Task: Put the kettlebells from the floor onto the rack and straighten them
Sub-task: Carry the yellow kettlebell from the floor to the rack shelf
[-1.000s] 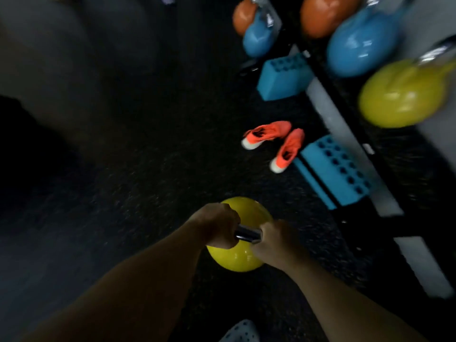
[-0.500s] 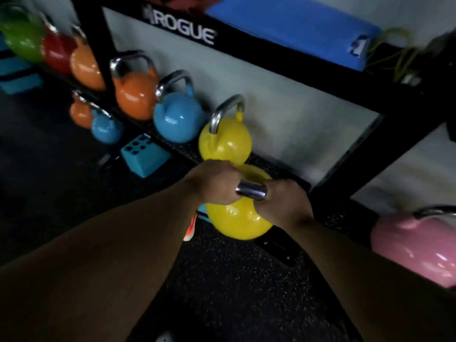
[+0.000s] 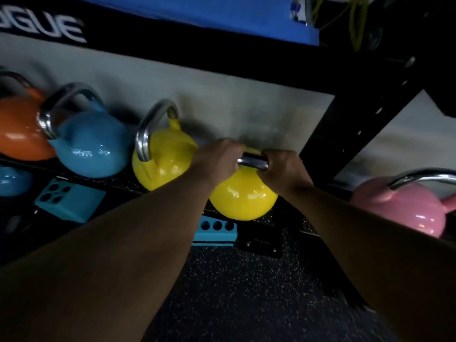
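Head view, one entry per item.

Held kettlebell (image 3: pixel 243 196): yellow, round body hanging below its steel handle (image 3: pixel 253 162). It sits at the front edge of the rack's lower shelf (image 3: pixel 283 219); whether its base touches the shelf I cannot tell.

My left hand (image 3: pixel 218 160): fingers (image 3: pixel 232 146) curled tight round the left end of the handle, knuckles up.

My right hand (image 3: pixel 283 170): fingers closed round the right end of the same handle. A short bare stretch of steel shows between my two hands. The body of the bell lies directly under both fists.

Second yellow kettlebell (image 3: pixel 161 161): on the shelf, just left of the held one, touching or nearly touching it, handle turned up and to the left.

Blue kettlebell (image 3: pixel 90 148): next along to the left, on the same shelf.

Orange kettlebell (image 3: pixel 21 130): leftmost on that shelf, partly cut off by the edge.

Pink kettlebell (image 3: pixel 407 208): on the right, beyond the black rack upright (image 3: pixel 355 134).

Teal blocks with holes (image 3: pixel 69 202): under the shelf; another (image 3: pixel 214 230) below the held bell.

Floor (image 3: pixel 246 292): dark speckled rubber.
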The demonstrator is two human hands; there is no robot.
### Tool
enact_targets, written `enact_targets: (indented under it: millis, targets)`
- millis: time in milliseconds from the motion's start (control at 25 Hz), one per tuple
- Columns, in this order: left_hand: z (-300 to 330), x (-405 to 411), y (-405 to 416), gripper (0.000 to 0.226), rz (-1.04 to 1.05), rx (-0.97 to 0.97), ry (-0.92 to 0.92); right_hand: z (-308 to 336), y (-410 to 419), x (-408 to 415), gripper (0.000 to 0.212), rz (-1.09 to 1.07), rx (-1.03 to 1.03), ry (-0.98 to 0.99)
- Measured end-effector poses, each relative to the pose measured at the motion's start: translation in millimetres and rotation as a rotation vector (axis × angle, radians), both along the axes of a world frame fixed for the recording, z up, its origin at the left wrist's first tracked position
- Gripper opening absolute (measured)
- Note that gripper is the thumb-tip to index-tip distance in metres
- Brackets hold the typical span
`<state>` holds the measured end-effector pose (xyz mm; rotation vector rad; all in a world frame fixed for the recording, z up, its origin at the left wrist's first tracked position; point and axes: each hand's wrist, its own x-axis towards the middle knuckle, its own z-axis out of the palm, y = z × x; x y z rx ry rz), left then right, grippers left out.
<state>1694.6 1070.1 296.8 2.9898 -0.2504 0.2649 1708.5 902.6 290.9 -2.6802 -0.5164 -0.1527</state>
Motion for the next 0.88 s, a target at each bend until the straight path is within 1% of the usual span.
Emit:
enact_targets:
  millis: [120, 240, 320, 440, 600, 760, 880]
  targets:
    - [-2, 26, 4, 0.01, 0.054, -0.107, 0.019, 4, 7, 25, 0.015, -0.005, 0.005, 0.033]
    - [-4, 50, 4, 0.012, 0.044, -0.178, 0.047, 2, 13, 45, 0.016, -0.058, 0.025, 0.067]
    - [-4, 63, 2, 0.014, 0.02, -0.179, 0.076, 1, 13, 55, 0.017, -0.08, 0.02, 0.092]
    - [-8, 76, 4, 0.016, 0.008, -0.162, 0.063, -1, 12, 66, 0.017, -0.067, 0.009, 0.069]
    - [-11, 76, 4, 0.023, 0.023, -0.161, 0.08, -2, 11, 64, 0.017, -0.055, -0.04, 0.09]
    - [1, 72, 5, 0.02, 0.027, -0.087, 0.14, 4, 16, 57, 0.032, -0.095, -0.117, 0.106]
    - [14, 59, 2, 0.033, -0.012, -0.078, 0.169, 8, 12, 39, 0.048, -0.059, -0.11, 0.15]
